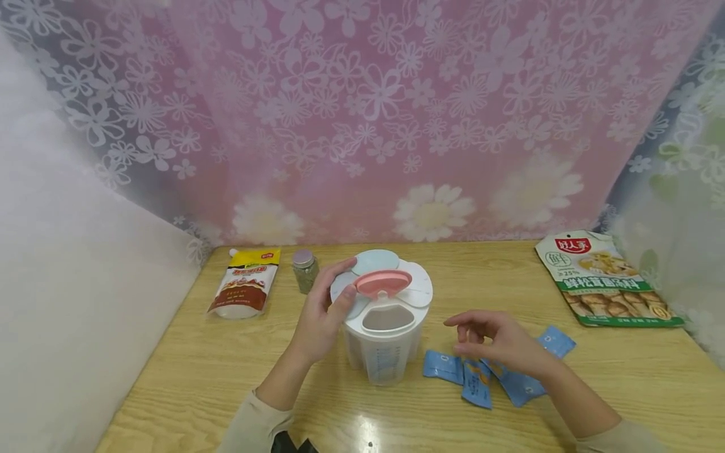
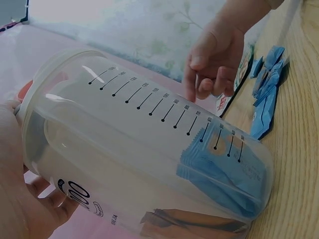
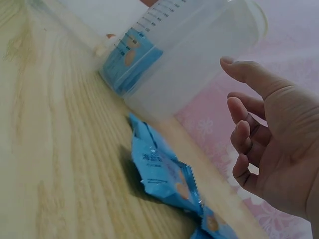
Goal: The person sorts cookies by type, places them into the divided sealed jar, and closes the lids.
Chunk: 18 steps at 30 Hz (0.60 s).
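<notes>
A clear storage container point(image 1: 354, 352) with a white lid point(image 1: 419, 283) stands on the table. Its lid has a pink flap point(image 1: 382, 283) raised over an uncovered opening and a pale blue flap point(image 1: 376, 261) lying flat. My left hand point(image 1: 320, 318) grips the lid and upper side from the left. Inside, in the left wrist view, lie a blue packet point(image 2: 224, 172) and a brown-orange packet point(image 2: 192, 224) in separate compartments. My right hand point(image 1: 504, 346) hovers with loosely bent fingers and nothing in them, above several small blue packets point(image 1: 477, 385) to the container's right.
A yellow-and-brown spouted pouch point(image 1: 243, 283) and a small jar point(image 1: 306, 272) with a purple lid stand at the back left. At the back right lies a large green-and-white food bag point(image 1: 608, 280). Flowered pink cloth point(image 1: 362, 145) hangs behind the wooden table point(image 1: 187, 371).
</notes>
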Available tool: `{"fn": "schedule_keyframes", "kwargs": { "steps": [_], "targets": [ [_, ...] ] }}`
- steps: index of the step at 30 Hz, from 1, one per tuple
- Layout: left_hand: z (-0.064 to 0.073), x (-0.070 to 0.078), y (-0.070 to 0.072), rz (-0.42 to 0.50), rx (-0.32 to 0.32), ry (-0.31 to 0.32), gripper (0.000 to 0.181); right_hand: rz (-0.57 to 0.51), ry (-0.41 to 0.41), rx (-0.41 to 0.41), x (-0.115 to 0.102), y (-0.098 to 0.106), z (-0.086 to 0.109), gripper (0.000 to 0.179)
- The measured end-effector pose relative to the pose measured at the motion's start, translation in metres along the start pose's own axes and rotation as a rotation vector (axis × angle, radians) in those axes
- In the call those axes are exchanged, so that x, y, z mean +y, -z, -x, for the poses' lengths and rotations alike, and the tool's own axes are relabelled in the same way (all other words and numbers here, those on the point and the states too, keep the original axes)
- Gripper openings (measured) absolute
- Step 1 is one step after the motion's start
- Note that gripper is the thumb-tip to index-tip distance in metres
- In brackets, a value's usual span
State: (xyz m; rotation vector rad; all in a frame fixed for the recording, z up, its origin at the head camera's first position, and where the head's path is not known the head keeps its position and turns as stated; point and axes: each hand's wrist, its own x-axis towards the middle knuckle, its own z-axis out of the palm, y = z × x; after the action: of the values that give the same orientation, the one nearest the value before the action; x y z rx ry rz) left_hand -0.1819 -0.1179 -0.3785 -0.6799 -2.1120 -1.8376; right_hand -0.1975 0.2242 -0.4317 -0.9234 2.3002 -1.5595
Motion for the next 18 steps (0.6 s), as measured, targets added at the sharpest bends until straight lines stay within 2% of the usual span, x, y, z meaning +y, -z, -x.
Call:
{"fn": "schedule_keyframes", "kwargs": {
  "steps": [9,18],
  "targets": [
    [0.0,0.001,0.001,-0.002,0.002,0.012,0.043,0.022,-0.058,-0.037,0.021,-0.004,-0.003,0.038],
    [0.0,0.0,0.001,0.002,-0.008,0.007,0.043,0.24,-0.026,-0.015,0.031,-0.007,0.001,0.036]
  ]
}}
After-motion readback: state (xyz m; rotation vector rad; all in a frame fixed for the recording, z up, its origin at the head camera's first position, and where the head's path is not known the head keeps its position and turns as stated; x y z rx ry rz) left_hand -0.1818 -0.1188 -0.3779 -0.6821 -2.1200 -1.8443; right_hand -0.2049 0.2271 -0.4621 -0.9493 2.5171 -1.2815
